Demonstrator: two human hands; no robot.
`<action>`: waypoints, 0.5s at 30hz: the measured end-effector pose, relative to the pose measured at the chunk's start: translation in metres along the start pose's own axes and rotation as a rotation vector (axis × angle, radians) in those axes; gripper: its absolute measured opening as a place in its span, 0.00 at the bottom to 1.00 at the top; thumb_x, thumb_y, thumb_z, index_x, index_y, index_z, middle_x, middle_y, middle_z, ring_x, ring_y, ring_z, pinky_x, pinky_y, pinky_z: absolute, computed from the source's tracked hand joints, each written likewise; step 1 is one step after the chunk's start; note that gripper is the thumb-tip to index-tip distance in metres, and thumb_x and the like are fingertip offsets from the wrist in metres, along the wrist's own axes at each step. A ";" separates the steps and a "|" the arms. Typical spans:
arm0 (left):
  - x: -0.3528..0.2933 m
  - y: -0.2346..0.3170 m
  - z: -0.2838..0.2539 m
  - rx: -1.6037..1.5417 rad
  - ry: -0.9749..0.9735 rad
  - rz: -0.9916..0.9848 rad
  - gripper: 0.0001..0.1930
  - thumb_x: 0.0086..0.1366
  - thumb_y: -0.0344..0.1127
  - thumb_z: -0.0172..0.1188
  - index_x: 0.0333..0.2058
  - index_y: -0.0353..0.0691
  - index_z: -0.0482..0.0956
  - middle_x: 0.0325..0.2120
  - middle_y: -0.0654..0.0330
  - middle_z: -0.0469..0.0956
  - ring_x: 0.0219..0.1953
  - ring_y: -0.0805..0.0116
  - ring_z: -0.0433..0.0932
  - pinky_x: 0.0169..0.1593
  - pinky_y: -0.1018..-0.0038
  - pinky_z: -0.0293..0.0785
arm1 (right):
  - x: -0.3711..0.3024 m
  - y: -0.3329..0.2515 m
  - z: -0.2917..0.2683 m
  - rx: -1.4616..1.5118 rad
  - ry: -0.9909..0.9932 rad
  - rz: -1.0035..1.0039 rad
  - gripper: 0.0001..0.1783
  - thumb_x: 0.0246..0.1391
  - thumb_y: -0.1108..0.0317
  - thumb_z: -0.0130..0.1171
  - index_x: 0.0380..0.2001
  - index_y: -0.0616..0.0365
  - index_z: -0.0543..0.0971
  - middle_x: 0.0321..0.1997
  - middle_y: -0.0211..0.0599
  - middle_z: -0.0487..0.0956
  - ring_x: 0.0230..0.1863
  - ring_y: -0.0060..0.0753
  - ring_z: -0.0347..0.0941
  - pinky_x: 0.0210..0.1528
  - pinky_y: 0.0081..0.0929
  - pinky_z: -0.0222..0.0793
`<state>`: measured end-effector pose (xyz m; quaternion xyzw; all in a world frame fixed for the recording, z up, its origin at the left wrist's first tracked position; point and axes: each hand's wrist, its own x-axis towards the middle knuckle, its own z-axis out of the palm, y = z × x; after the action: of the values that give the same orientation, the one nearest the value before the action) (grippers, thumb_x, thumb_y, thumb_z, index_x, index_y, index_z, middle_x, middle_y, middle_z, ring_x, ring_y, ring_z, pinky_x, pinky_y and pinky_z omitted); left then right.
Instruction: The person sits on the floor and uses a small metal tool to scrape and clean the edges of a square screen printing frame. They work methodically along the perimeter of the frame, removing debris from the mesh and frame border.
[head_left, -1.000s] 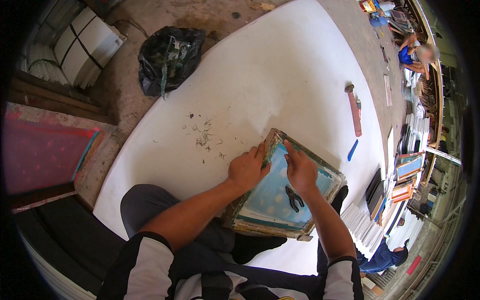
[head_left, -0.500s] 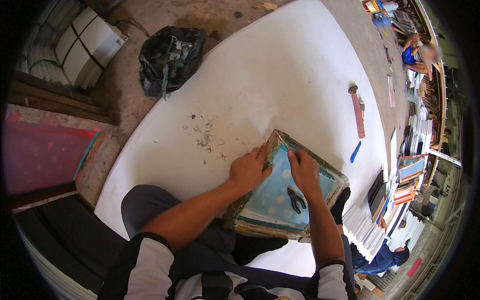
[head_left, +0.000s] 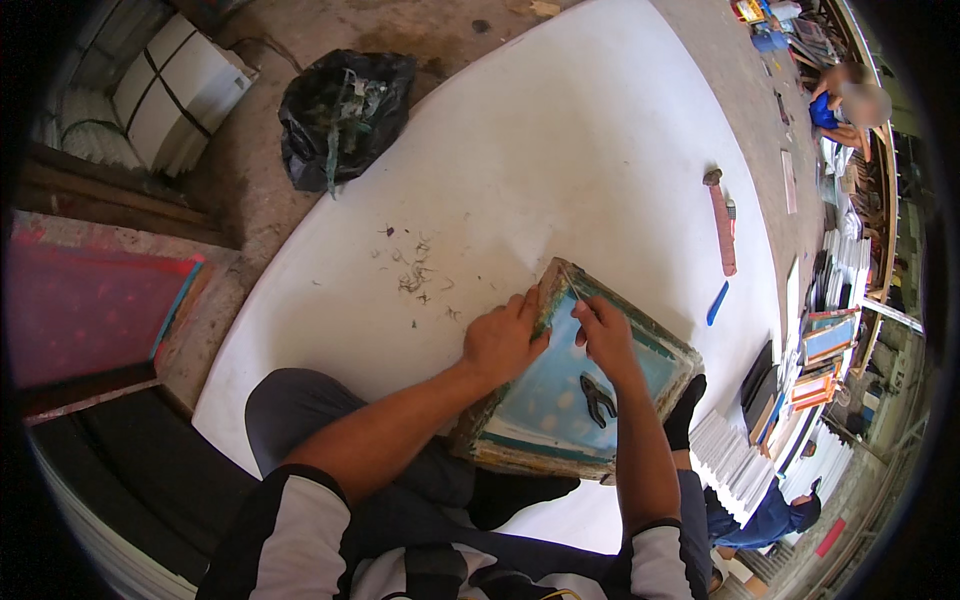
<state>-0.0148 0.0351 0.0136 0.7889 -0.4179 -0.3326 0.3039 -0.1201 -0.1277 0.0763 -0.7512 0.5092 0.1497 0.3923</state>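
A wooden screen-printing frame point(head_left: 655, 325) with blue mesh point(head_left: 540, 400) lies tilted across my lap and the white sheet. My left hand point(head_left: 503, 342) is wrapped over the frame's left edge, fingers on the wood near the far corner. In my right hand point(head_left: 607, 338) is a thin metal-shafted tool point(head_left: 574, 290), its handle hidden by my fingers. The tool's tip meets the inner side of the frame at that far corner. Black-handled pliers point(head_left: 599, 401) rest on the mesh beside my right forearm.
A hammer point(head_left: 721, 228) with a wrapped handle and a blue strip-like piece point(head_left: 717, 303) lie to the right. Small scraps point(head_left: 415, 275) are scattered left of the frame. A black plastic bag point(head_left: 300, 125) sits at the far left. Farther right, two people are near stacked frames point(head_left: 828, 341).
My right hand has shifted slightly, and the tool's shaft stands at a somewhat different angle at the corner. My left hand keeps its hold on the frame.
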 end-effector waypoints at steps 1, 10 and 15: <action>0.000 0.000 0.001 0.003 -0.007 -0.005 0.37 0.68 0.56 0.57 0.67 0.35 0.66 0.47 0.49 0.77 0.38 0.50 0.84 0.38 0.58 0.82 | 0.007 0.001 -0.005 0.014 -0.067 0.024 0.19 0.66 0.52 0.56 0.37 0.58 0.82 0.27 0.46 0.82 0.30 0.51 0.81 0.34 0.40 0.72; 0.001 -0.001 0.003 0.004 0.036 0.029 0.38 0.68 0.55 0.57 0.67 0.33 0.66 0.46 0.49 0.77 0.36 0.50 0.83 0.37 0.59 0.82 | -0.009 -0.009 -0.001 -0.550 0.356 -0.397 0.15 0.65 0.53 0.57 0.37 0.51 0.83 0.26 0.42 0.81 0.31 0.49 0.82 0.33 0.45 0.75; 0.000 0.001 0.000 0.056 0.048 0.023 0.36 0.67 0.53 0.58 0.66 0.33 0.68 0.43 0.54 0.78 0.36 0.56 0.83 0.36 0.62 0.83 | -0.002 0.004 0.005 -0.790 0.570 -0.636 0.09 0.62 0.55 0.62 0.38 0.46 0.82 0.28 0.35 0.80 0.28 0.45 0.80 0.30 0.41 0.75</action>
<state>-0.0150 0.0343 0.0147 0.7999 -0.4287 -0.2984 0.2954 -0.1236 -0.1235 0.0728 -0.9674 0.2494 -0.0050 -0.0444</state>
